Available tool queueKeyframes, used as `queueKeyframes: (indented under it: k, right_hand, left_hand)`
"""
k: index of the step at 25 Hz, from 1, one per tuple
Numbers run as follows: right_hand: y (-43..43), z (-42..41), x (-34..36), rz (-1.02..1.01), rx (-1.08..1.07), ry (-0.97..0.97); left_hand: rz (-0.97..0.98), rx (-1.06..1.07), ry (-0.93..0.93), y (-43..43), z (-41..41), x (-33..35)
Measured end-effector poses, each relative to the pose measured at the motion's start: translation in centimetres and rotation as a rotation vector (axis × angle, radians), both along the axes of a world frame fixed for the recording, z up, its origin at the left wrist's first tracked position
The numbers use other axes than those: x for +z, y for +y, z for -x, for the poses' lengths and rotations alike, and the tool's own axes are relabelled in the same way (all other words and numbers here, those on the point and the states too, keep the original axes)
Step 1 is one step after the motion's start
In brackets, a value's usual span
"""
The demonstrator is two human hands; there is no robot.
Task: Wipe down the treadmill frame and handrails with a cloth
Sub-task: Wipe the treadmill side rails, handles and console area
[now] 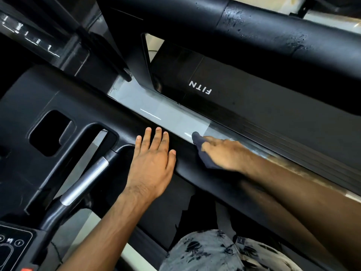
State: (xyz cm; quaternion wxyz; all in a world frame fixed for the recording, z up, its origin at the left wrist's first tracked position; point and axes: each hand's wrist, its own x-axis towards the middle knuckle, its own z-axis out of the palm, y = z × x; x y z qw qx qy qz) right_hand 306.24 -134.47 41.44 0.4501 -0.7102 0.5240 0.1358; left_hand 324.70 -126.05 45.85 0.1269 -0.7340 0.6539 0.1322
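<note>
One dark cloth (203,153) in play, squashed under the right hand (222,153) on the edge of the black frame (189,177), with its tip poking out just past the fingertips. The hand lies on top with its fingers seemingly stretched along the cloth. It's blurred though, so I can't tell if the thumb pinches the cloth or the hand only presses it down. The left hand (152,161) is just beside it, thumb side toward the cloth. It's palm down on the same frame, fingers straight and spread, holding nothing.

The bit that matters: the frame edge runs long-ways on a diagonal, from past the left fingertips back under the right forearm. I'd guess the wipe follows that line, and the right hand is already on it. The fat handrail (273,36) sits well beyond the right fingertips, roughly parallel to that edge. It has drops or scuffs on it, so it's probably not done yet, and the right hand is nearer to it too.

White lettering (200,87) between the right hand and the handrail reads "FITN" upside down. The panel (11,245) out past the left forearm has symbols too small to read.
</note>
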Motion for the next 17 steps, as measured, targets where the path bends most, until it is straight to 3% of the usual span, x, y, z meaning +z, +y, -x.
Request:
queueKeyframes:
  k: [3,5,7,10,12,14,17]
  right_hand:
    - [4.8,0.2,2.1,0.258,0.151,-0.065]
    - [3.8,1.3,1.6,0.193,0.080,-0.123]
    - [1.3,2.5,0.8,0.055,0.000,-0.039]
    - [5.4,3.0,2.2,0.251,0.106,-0.024]
    - [5.8,3.8,1.8,0.232,0.123,-0.081]
    - [2.7,5.3,0.6,0.059,0.015,0.019]
    - [4.7,6.4,1.2,0.177,0.090,0.051]
  left_hand:
    - [0.007,-0.019,0.008,0.5,1.1,-0.1]
    - [0.025,-0.019,0.003,0.9,1.8,-0.4]
    - [0.021,-0.018,0.011,1.2,2.4,-0.3]
    - [0.020,-0.033,0.020,1.9,3.5,-0.2]
    - [0.034,-0.036,0.017,2.2,4.2,-0.4]
    - [0.040,-0.029,0.015,2.3,4.8,-0.4]
    - [0.028,-0.029,0.016,2.6,5.5,-0.4]
